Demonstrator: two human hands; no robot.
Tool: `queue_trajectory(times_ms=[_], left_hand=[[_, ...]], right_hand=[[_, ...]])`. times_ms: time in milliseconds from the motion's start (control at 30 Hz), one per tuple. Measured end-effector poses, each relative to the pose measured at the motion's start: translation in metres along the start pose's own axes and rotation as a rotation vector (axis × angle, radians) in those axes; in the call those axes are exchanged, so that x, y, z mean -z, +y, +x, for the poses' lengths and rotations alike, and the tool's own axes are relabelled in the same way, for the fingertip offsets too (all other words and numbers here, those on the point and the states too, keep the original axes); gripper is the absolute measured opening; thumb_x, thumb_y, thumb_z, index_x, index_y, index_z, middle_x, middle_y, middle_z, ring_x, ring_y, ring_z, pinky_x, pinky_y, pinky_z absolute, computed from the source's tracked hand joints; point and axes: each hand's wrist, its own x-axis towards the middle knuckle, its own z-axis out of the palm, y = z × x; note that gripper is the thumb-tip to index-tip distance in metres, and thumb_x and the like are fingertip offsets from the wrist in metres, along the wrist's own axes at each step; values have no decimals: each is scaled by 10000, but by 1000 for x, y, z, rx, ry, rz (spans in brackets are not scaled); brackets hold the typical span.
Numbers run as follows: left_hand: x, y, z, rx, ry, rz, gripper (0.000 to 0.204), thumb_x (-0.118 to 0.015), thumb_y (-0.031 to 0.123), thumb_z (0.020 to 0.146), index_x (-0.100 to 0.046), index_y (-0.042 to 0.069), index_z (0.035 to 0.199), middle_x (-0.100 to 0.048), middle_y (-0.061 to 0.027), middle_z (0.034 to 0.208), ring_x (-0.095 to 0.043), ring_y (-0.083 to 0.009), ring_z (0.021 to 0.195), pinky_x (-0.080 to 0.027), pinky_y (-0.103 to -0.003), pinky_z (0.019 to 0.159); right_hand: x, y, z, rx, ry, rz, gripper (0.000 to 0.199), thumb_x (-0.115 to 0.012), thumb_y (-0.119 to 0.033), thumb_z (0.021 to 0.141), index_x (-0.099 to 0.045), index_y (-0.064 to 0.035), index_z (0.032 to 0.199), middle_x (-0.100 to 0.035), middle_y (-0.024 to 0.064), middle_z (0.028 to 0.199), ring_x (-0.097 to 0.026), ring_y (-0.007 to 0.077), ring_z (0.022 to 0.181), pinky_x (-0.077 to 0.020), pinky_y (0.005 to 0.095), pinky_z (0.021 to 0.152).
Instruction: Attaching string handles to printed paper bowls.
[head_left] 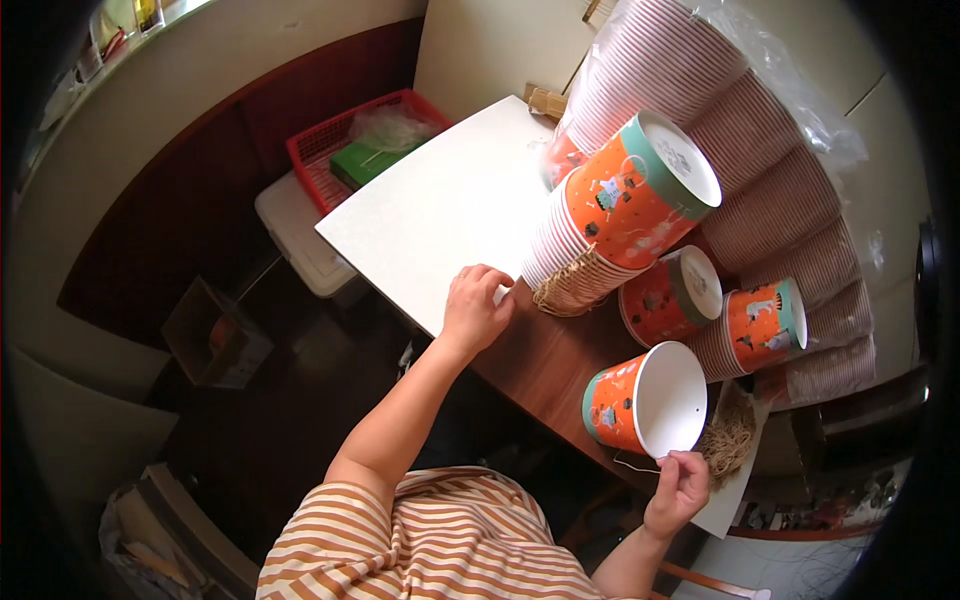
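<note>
An orange and green paper bucket (614, 405) lies tipped on the brown tabletop, its white inside facing right, with a small hole near the rim. At its lower rim my right hand (678, 492) is closed in a pinch on a thin pale string (636, 467). Fingers loosely curled and thumb apart, my left hand (478, 312) rests by the table edge and holds nothing visible. Just right of it stands a tall stack of upside-down paper buckets (625, 205), with loops of brown twine (570, 285) hanging against its lower side.
Two shorter bucket stacks, one (672, 292) and another (765, 322), stand behind. Plastic-wrapped rows of nested buckets (765, 170) line the back. A bundle of twine (730, 440) lies at right. Beyond the white tabletop (430, 215) is a red basket (312, 165); a cardboard box (215, 335) sits on the floor.
</note>
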Motion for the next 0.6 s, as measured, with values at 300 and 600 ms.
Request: queue_trajectory(times_ms=[300,600], left_hand=[[-6,10,2,4,6,-26,161,-701,202,757,-644,89,855,-612,-87,919,-568,-294,913,-426,-411,831],[-17,45,27,-85,112,-104,268,-745,234,734,-604,96,914,-599,-76,951,-575,-283,911,-433,-390,794]], right_hand=[[7,1,-2,-13,-50,-4,62,-566,18,877,-565,12,938,-556,54,813,-541,111,739,-432,218,702],[14,5,-4,-10,-14,9,48,-567,14,877,-566,16,925,-558,58,809,-544,111,729,-432,216,686]])
